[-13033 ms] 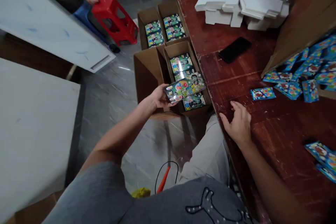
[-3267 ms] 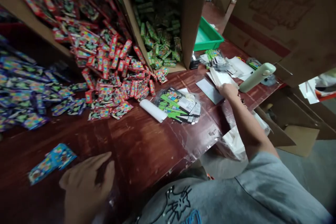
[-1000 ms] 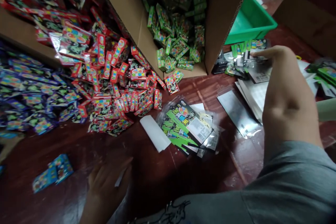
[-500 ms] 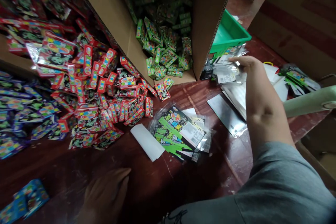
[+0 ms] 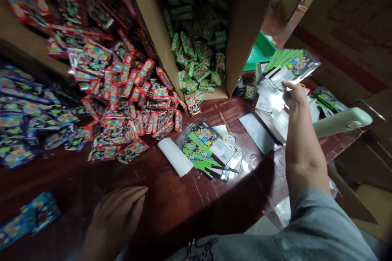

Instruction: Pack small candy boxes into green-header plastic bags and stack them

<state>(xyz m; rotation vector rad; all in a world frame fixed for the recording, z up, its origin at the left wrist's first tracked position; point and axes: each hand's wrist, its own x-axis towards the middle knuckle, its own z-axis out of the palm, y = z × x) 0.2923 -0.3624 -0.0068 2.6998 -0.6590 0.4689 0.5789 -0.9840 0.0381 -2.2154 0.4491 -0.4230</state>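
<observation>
Right hand (image 5: 296, 97) just raised the printed sleeves (image 5: 283, 71), upper right; fingers pinch their near edge, so the fan's in hand. Left hand (image 5: 114, 214) lower left, fingers extended, thumb apart.

Here's the bundle of sleeved cards (image 5: 288, 67), glossy clear plastic over green, black and white print, fanned out and tilted above the counter (image 5: 171, 195), inward of its right edge.
</observation>
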